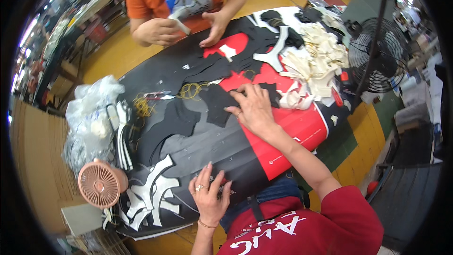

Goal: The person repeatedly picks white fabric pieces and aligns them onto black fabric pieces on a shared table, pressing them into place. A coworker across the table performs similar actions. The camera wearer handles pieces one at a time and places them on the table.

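My right hand [255, 109] is over a dark cut fabric piece [214, 105] near the middle of the table, thumb and forefinger apart at its right edge. More dark fabric lies under the fingers, and whether they grip any is hard to see. Close to the table's near edge is my left hand [211, 199], fingers spread, holding nothing I can see. Left of it lie several white curved cut pieces [153, 191]. A larger dark curved piece [175, 120] rests between these and the dark fabric. Red pieces [236, 81] lie beyond my right hand.
Across the table [207, 148], a person in orange holds a whitish piece [181, 24]. Cream fabric scraps [314, 59] are heaped at the right, near a black fan [380, 54]. A pink fan [100, 184] and plastic bags [94, 118] stand left. Yellow bands [192, 90] and snips [159, 96] lie mid-table.
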Demonstrator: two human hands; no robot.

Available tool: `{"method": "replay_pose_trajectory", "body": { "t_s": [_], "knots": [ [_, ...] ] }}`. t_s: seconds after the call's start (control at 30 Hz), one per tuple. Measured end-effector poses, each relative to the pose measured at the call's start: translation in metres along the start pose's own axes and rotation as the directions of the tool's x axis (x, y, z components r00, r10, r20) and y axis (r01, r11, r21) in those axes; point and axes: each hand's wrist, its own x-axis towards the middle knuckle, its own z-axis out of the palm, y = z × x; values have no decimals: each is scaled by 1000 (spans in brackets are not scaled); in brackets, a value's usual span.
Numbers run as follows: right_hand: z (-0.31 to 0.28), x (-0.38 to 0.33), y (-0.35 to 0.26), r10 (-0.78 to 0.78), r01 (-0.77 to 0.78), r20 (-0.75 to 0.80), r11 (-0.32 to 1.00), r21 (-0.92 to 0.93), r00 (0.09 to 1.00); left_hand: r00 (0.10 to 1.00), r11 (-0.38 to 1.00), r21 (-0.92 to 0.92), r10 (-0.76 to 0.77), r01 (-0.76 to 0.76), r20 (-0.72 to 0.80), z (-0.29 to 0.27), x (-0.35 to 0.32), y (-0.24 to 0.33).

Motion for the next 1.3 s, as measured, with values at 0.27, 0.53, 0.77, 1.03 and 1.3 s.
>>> {"method": "replay_pose_trajectory", "body": {
  "t_s": [0.27,0.53,0.77,1.03,1.3],
  "knots": [
    [-38,-35,10,-118,123,-175,992,17,977,996,992,-117,63,-55,65,19,9,19],
    [-111,-89,90,121,-140,-84,951,-276,989,977,967,-220,162,-130,137,23,40,40],
    [-130,-99,97,-4,3,-28,1000,-11,1000,908,865,-396,391,-308,150,55,134,81],
    [-134,-120,101,183,-158,24,772,615,983,604,281,-589,39,758,796,100,171,108],
    [-120,-116,94,370,-381,191,554,740,909,695,112,-702,97,704,713,116,163,101]
  ]
}}
